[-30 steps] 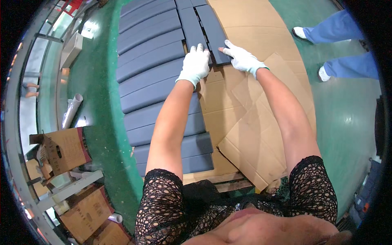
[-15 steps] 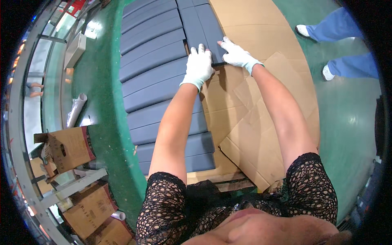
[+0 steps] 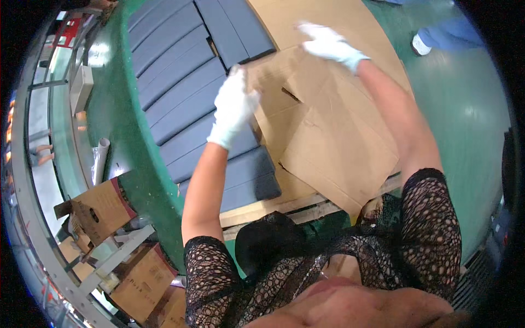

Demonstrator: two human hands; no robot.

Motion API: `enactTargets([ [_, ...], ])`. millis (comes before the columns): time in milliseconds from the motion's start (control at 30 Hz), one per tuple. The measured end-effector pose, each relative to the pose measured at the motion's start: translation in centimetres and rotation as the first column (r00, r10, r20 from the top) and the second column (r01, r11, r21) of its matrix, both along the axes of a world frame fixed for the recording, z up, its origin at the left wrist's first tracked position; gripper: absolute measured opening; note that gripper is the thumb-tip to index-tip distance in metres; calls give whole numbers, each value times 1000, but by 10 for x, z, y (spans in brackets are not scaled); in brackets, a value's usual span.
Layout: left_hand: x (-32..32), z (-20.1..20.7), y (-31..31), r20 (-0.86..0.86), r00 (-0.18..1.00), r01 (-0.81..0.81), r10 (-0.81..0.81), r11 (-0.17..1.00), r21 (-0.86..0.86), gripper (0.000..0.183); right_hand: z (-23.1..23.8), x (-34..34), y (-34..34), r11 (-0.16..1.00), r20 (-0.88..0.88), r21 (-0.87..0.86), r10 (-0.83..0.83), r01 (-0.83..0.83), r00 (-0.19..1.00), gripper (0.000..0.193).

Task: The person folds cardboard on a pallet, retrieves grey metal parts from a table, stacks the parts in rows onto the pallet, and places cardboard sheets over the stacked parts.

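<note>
Several dark blue-grey padded panels (image 3: 180,82) lie side by side on brown cardboard. One long panel (image 3: 229,27) runs along their right side, its near end free of both hands. In a pale glove, my left hand (image 3: 232,109) is over the panels' right edge, thumb apart from the fingers. My right hand (image 3: 331,46), gloved too, hovers above the cardboard sheet (image 3: 339,131), fingers stretched to the left and smeared by motion. Nothing plainly shows in either hand. Between them the brown cardboard is blurred, with a dark slit in it.
Opened cardboard boxes (image 3: 98,210) stand at the lower left beside a metal frame (image 3: 82,290). A white roll (image 3: 101,158) and a pale box (image 3: 82,90) are farther along. On the right, another person's blue trouser leg (image 3: 451,35) and white shoe (image 3: 420,45) show on green floor.
Both hands have left the near end of the long panel and moved apart, the left leftward and nearer, the right up and rightward. The whole view has shifted. A dark slit now shows in the cardboard.
</note>
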State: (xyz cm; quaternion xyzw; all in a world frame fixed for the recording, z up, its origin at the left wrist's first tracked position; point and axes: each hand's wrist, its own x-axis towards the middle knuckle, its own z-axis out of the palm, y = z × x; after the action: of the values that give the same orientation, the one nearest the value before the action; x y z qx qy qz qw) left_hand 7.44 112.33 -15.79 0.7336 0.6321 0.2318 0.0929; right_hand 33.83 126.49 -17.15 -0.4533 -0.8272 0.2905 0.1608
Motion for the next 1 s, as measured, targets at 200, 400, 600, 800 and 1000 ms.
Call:
enactTargets([
  [200, 100, -2, -106, -24, 974, 214, -224, 954, -210, 76, -4, 186, -60, 908, 694, 110, -361, 404, 623, 82],
  [400, 114, -8, -115, 59, 997, 74, -51, 865, -497, 63, -20, 178, -95, 893, 523, -1, -384, 451, 761, 85],
  [600, 121, -7, -129, 189, 978, -1, 86, 911, -413, 56, -10, 243, -132, 488, -187, -872, -419, 47, 889, 48],
  [800, 114, -19, -147, 199, 978, 43, 60, 878, -477, 49, -9, 213, -189, 410, -140, -909, -477, 79, 868, 42],
  [1000, 55, 26, -149, 304, 952, 157, 48, 775, -613, 48, -10, 233, -188, 491, -67, -850, -462, 192, 884, 46],
])
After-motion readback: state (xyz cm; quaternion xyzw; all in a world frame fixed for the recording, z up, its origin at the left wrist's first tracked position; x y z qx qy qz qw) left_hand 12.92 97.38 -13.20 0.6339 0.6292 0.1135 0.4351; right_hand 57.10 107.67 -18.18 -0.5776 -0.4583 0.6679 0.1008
